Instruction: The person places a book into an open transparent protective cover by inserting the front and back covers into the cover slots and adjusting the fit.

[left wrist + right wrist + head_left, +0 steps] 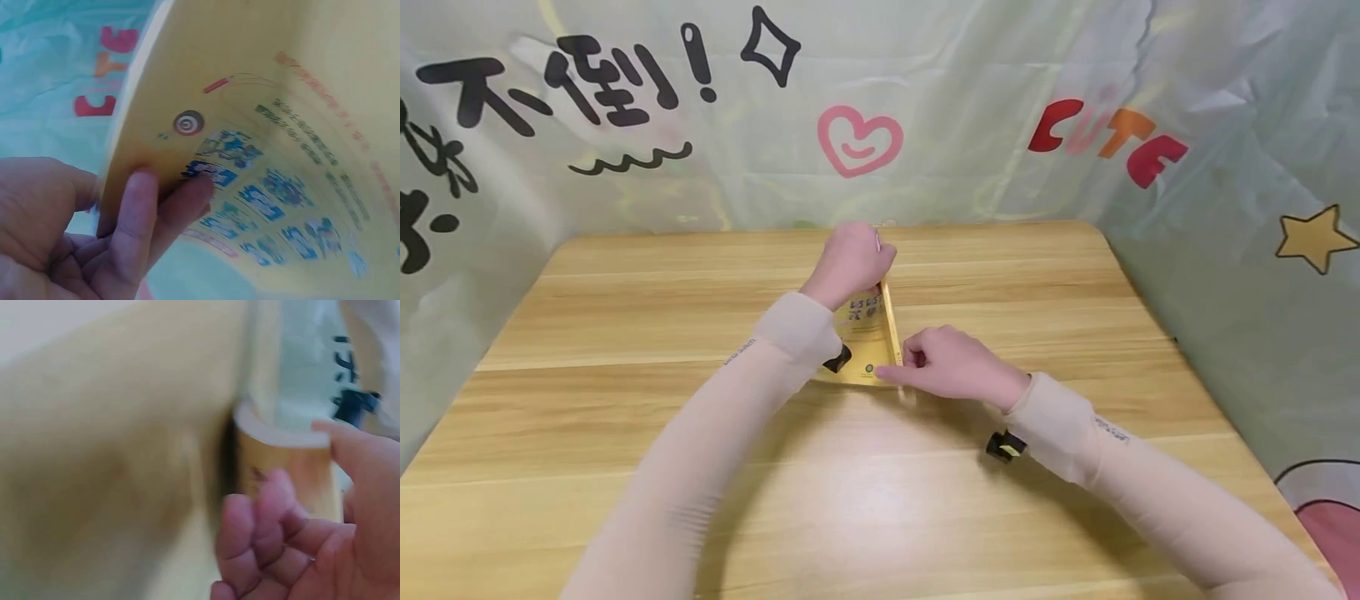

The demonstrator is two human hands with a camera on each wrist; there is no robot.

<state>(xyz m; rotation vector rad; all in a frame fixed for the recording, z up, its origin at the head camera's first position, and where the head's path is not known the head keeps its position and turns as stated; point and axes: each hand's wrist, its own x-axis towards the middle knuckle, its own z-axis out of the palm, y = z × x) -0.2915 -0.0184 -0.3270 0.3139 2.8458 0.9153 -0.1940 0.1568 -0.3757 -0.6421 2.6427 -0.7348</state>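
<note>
A yellow book (867, 346) stands on edge near the middle of the table, its spine tilted and its printed cover facing left. At its upper end my left hand (853, 258) grips the edge. In the left wrist view, the left fingers (139, 206) press on the cover (262, 69), which bears small pictures and text. My right hand (951, 362) holds the book's near lower corner, thumb on the cover side. The right wrist view shows the book's curved pale edge (281, 436) between thumb and curled fingers (272, 497); that view is blurred.
The wooden table (625, 333) spreads out on all sides of the book. Behind it hangs a pale printed cloth (737, 183), which continues along the right side. A small black camera (1006, 446) sits below the right wrist.
</note>
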